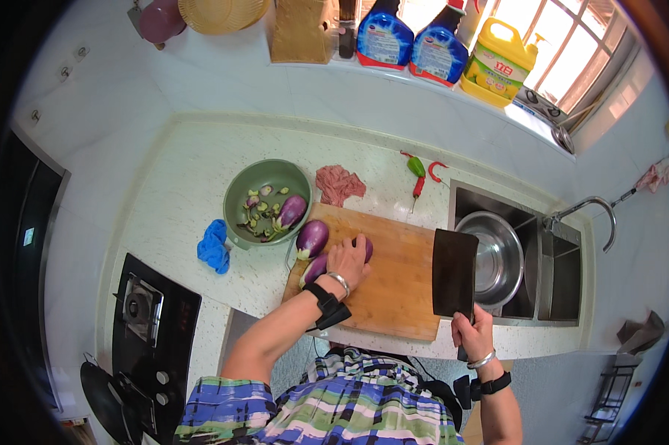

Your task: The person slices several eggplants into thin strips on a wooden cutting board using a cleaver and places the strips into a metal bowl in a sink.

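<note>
My left hand (348, 261) is closed over an eggplant (368, 248) on the wooden cutting board (394, 285); only the purple end of it shows past my fingers. Two more purple eggplants lie at the board's left side, one farther back (312, 239) and one beside my wrist (314, 270). In my right hand (474, 334) is the handle of a cleaver (454, 273). Its broad dark blade is held over the board's right edge, apart from the eggplants. A green bowl (238, 182) left of the board holds one eggplant (292, 211) and several cut green pieces.
A pink cloth (339, 184) lies behind the board, and a blue cloth (214, 246) sits near the bowl. Green and red peppers (416, 167) lie at the back. On the right, a steel basin (506, 248) stands in the sink (561, 274). The stove (156, 334) is at the left.
</note>
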Demonstrator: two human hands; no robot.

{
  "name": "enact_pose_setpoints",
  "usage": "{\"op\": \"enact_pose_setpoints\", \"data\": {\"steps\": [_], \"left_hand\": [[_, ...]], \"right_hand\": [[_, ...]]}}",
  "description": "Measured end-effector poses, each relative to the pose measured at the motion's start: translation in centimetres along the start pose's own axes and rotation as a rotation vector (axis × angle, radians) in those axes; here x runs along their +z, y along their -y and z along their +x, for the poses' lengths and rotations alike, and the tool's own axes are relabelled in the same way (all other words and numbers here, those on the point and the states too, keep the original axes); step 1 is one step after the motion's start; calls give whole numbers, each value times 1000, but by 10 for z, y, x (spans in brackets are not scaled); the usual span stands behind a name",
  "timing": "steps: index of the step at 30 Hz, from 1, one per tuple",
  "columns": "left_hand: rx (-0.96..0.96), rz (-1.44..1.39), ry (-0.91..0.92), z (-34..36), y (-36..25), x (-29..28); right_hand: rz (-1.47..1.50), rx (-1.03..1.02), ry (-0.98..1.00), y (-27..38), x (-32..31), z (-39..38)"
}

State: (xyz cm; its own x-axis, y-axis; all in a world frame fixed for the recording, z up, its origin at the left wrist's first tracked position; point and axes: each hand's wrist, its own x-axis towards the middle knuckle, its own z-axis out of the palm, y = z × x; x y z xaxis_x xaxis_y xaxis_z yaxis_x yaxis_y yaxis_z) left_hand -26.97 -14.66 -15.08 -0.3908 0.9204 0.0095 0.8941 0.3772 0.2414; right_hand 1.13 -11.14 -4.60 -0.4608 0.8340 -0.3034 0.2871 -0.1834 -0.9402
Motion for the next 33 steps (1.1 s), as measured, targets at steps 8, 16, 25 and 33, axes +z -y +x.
{"op": "enact_pose_setpoints", "data": {"steps": [8, 16, 25, 33], "left_hand": [[-361, -478, -528, 59, 69, -93], [-433, -457, -454, 78, 137, -41], [541, -2152, 487, -67, -4, -191], [1328, -2449, 508, -98, -52, -228]], "right_hand": [[-17, 29, -60, -9, -14, -6], [4, 31, -64, 0, -8, -7], [-60, 80, -84, -10, -7, -3], [-76, 71, 7, -3, 17, 5]]}}
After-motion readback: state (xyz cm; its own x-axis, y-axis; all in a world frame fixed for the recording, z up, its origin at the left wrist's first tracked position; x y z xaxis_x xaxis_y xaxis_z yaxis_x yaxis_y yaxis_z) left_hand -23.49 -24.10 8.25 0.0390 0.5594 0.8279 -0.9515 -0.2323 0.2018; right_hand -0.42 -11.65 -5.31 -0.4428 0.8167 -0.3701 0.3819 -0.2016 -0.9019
